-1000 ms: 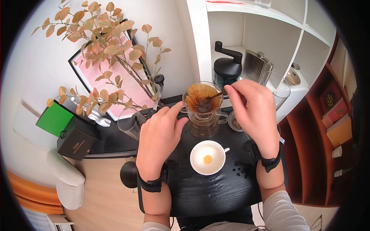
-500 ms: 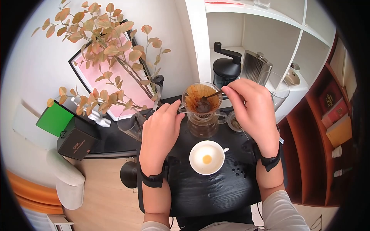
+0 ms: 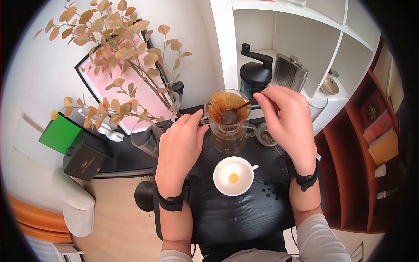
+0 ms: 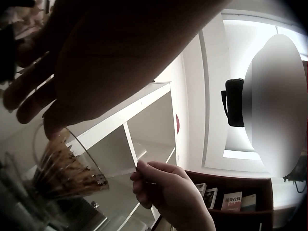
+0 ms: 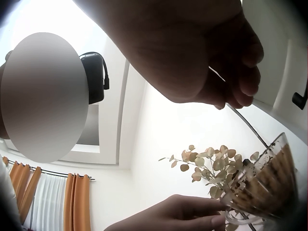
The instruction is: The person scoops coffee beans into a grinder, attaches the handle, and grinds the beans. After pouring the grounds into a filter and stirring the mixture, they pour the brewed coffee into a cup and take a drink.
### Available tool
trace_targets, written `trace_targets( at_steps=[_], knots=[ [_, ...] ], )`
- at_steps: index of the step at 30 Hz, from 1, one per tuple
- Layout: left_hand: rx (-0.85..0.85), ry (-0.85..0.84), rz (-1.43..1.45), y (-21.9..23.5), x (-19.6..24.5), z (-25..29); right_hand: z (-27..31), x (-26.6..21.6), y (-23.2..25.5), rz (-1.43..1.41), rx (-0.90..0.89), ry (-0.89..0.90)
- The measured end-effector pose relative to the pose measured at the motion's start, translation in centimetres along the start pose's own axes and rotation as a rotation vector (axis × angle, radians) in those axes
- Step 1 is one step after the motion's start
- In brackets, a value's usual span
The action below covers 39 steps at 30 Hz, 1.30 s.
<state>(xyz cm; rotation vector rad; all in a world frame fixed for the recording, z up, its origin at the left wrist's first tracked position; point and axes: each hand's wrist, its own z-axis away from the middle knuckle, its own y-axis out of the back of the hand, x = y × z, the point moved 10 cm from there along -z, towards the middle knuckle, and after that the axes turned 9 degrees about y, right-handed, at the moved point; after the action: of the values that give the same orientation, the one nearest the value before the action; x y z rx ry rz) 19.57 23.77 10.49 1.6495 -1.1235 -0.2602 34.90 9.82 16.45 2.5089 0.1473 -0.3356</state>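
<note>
A glass dripper (image 3: 227, 107) lined with a stained brown filter and dark wet grounds stands on a glass server (image 3: 228, 139). My right hand (image 3: 286, 120) pinches the thin handle of a spoon (image 3: 246, 104), whose tip is in the grounds. The fingers of my left hand (image 3: 179, 148) are extended at the dripper's left side, touching or very near its handle. In the left wrist view, grounds cling to the wall of the dripper (image 4: 72, 168). A white cup (image 3: 233, 176) with a little yellowish liquid stands in front of the server.
A glass (image 3: 146, 137) stands left of my left hand, with a black box (image 3: 87, 157) farther left. Behind are a black grinder (image 3: 256, 76) and a metal flask (image 3: 289, 74) on a white shelf. Water drops (image 3: 271, 190) lie right of the cup.
The spoon and right hand have shifted slightly, and the dark grounds sit differently in the filter. My left hand stays by the dripper. The whole head view has moved a little.
</note>
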Motion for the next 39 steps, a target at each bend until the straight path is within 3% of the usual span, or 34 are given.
trace_targets(
  at_steps=[4, 13, 22, 28, 33, 39],
  knots=[
    [-0.015, 0.013, 0.008, 0.0, 0.1, -0.1, 0.1, -0.3, -0.6, -0.007, -0.056, -0.012],
    [0.022, 0.017, 0.004, 0.3, 0.6, 0.1, 0.0, 0.1, 0.3, -0.043, 0.045, -0.028],
    [-0.011, 0.048, 0.018, -0.2, 0.5, 0.0, 0.1, -0.3, -0.4, -0.026, -0.074, -0.032],
    [-0.014, 0.060, 0.010, -0.3, 0.3, -0.1, 0.1, 0.2, 0.1, -0.062, 0.040, -0.027],
    [0.011, 0.049, 0.006, -0.5, 0.2, -0.3, 0.2, 0.0, -1.1, -0.100, -0.068, -0.054],
    [-0.010, 0.039, 0.078, -0.5, -0.2, -0.5, 0.2, 1.3, 0.5, -0.190, 0.025, -0.134]
  ],
)
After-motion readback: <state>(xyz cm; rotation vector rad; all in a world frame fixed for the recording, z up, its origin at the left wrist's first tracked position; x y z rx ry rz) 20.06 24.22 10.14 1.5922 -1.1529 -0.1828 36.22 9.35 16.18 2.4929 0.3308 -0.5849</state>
